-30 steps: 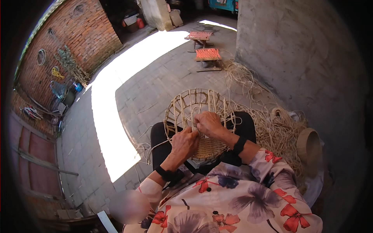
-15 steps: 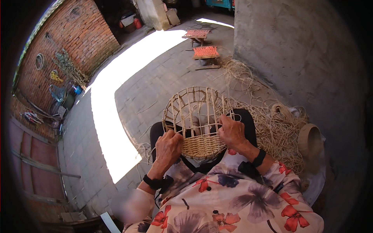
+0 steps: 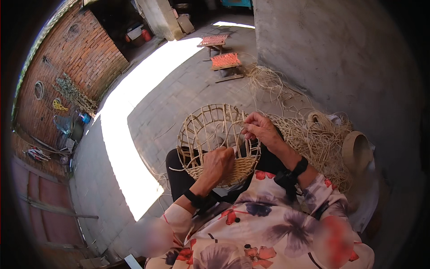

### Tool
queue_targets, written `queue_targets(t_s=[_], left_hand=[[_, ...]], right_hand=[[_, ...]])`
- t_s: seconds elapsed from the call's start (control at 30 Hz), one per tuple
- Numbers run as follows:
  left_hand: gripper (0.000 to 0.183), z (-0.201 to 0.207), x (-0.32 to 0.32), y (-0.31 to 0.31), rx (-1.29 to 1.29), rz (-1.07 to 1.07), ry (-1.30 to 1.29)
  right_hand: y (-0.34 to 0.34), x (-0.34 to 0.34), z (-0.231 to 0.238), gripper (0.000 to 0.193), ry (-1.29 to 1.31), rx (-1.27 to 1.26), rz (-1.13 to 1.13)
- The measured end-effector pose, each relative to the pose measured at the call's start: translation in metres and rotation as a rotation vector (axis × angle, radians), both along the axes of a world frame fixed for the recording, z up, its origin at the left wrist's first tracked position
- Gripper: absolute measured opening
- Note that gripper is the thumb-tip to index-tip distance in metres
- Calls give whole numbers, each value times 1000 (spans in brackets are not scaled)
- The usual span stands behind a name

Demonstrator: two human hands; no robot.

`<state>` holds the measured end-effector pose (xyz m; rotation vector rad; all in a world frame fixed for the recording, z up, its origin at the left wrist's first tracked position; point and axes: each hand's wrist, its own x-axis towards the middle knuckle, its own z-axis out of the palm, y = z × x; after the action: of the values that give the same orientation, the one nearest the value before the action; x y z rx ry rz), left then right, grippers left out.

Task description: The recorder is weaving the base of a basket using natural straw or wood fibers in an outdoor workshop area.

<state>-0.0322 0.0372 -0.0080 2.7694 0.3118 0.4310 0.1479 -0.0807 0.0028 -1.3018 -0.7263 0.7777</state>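
A half-woven basket (image 3: pixel 244 167) of straw-coloured cord rests tilted on my lap, between my dark-trousered knees. Its near part is tightly woven; bare upright ribs and an open round rim show on the far side. My left hand (image 3: pixel 218 164) is closed over the near woven part, knuckles up, and its fingertips are hidden. At the basket's right rim my right hand (image 3: pixel 264 131) is raised, with thumb and fingers pinched on a thin cord (image 3: pixel 237 127). A loose cord end sticks out at the basket's left side.
A big tangle of loose cord (image 3: pixel 309 143) lies to my right, next to a tan ring-shaped band (image 3: pixel 357 150) and a grey wall (image 3: pixel 340 58). Two low stools (image 3: pixel 225 60) with orange woven seats stand ahead. A brick wall (image 3: pixel 67 58) is at left.
My left hand has moved right, from the basket's left side to its woven middle. My right hand has lifted off the right side, pinching cord. The basket has turned and tilted somewhat.
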Motion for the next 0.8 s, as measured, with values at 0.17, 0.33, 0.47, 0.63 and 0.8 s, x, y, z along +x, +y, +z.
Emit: queue_targets(t_s=[0.17, 0.33, 0.47, 0.63, 0.8], left_hand=[[16, 0, 6, -1, 51, 21, 58], [14, 8, 1, -2, -5, -29, 140], [15, 9, -2, -2, -17, -33, 122], [16, 12, -3, -2, -70, -62, 123], [10, 26, -1, -7, -52, -14, 109]], right_hand=[[39, -5, -9, 10, -63, -159, 156], [43, -23, -28, 18, -968, -401, 98], [38, -28, -39, 19, -875, -382, 119], [-2, -35, -17, 23, -751, -349, -30], [-59, -12, -27, 19, -911, -396, -413]])
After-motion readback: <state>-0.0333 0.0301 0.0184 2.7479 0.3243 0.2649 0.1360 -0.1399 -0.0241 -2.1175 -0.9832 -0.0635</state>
